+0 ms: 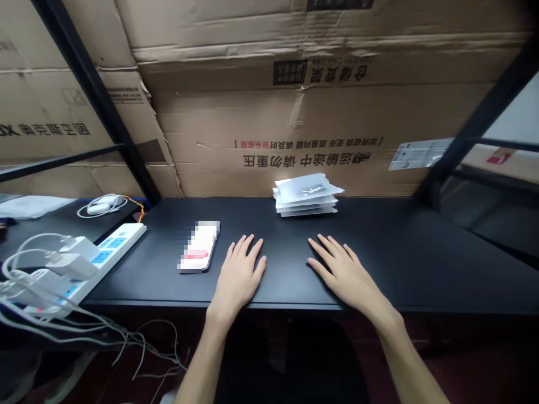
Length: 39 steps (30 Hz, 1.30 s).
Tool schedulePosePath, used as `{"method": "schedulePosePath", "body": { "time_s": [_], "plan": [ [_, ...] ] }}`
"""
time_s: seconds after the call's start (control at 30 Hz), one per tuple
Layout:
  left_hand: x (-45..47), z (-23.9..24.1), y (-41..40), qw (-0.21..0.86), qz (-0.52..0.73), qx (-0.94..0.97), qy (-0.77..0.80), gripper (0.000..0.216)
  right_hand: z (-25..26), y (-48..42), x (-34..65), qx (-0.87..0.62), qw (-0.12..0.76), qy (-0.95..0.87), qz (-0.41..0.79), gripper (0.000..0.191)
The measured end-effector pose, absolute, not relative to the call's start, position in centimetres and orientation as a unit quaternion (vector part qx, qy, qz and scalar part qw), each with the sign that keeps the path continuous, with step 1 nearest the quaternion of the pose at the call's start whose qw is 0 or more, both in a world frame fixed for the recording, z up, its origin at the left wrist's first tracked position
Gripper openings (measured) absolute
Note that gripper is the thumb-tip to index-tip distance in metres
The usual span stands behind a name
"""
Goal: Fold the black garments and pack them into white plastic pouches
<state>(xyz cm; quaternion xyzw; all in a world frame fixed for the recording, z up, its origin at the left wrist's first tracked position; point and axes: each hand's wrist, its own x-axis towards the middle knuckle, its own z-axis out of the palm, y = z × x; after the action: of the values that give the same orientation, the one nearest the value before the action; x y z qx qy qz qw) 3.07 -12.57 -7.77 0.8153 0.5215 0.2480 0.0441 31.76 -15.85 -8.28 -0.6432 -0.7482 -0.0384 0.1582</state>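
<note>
My left hand (240, 275) lies flat, palm down, on the black table (404, 252) near its front edge, fingers stretched out and holding nothing. My right hand (343, 272) lies flat beside it in the same way, fingers spread, empty. A phone (199, 247) with a lit screen rests on the table just left of my left hand, not touched. A small stack of clear plastic packets (306, 195) sits farther back, beyond my right hand, against the cardboard.
Flattened cardboard boxes (295, 112) form a wall behind the table. A white power strip (95, 261) with plugged chargers and cables hangs over the left edge. A coiled white cable (101, 205) lies at back left. Black frame bars (96, 95) slant at both sides.
</note>
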Motion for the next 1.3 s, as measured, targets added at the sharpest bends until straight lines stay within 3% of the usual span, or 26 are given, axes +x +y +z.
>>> {"method": "schedulePosePath", "body": {
  "time_s": [0.37,1.3],
  "plan": [
    [3.2,-7.3,-12.6,0.055,0.232,0.819,0.522,0.049,-9.2,-16.3,31.4,-0.643,0.168,-0.744,-0.067,0.061],
    [3.3,-6.9,-12.9,0.012,0.165,0.829,0.535,0.052,-7.2,-16.8,30.5,-0.676,0.131,-0.725,0.013,0.063]
  ]
}}
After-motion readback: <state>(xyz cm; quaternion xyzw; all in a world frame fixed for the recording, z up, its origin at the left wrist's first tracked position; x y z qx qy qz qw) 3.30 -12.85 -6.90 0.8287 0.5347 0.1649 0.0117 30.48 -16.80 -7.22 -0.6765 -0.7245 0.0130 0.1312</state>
